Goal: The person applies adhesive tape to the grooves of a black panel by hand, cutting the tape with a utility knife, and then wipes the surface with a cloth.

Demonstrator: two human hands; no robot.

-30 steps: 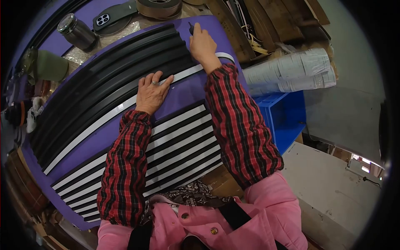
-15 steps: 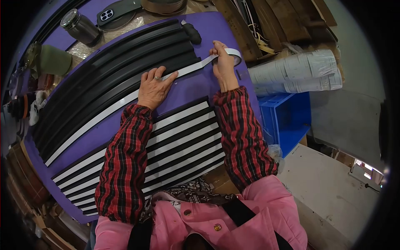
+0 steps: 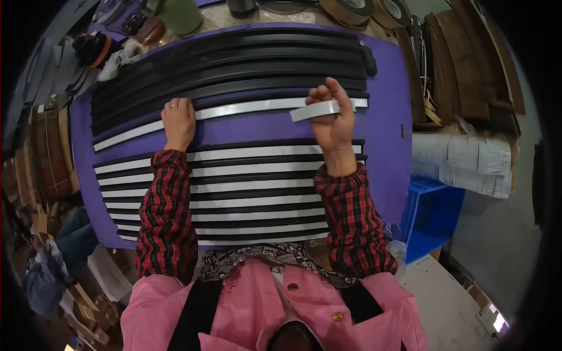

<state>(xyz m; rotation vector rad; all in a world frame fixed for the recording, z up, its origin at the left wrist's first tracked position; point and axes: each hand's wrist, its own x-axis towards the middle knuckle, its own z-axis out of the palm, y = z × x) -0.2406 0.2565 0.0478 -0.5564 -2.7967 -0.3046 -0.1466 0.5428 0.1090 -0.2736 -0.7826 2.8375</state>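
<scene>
A purple mat covers the bench. At 12 o'clock on it lie curved black strips, packed side by side. At 6 o'clock lies a second set of black strips faced with white tape. Between the two sets a single white strip runs from 9 to 3 o'clock.

The left hand lies flat and open on this strip toward its 9 o'clock end, palm down, grasping nothing. The right hand is raised near the 3 o'clock end and pinches a roll of white tape between thumb and fingers. The roll is seen edge-on and covers part of the strip beneath it.

A black-handled cutter lies on the mat at 1 o'clock, beside the ends of the black strips. Brown tape rolls sit past the mat's far edge. Curved wooden pieces are stacked at 2 o'clock, and more wood stands at 9 o'clock. A bundle of rolled white sheets lies at 3 o'clock.

Half a second ago the tape ran taut from the strip's end to the right hand; now the roll is held above the strip, and no join between them shows. The left hand has shifted along the strip toward its 9 o'clock end. The view has also swung, so the mat now lies level across it.

A blue bin sits at 4 o'clock, below the bundle; its contents cannot be made out. A green cup stands at 11 o'clock, its inside hidden.
</scene>
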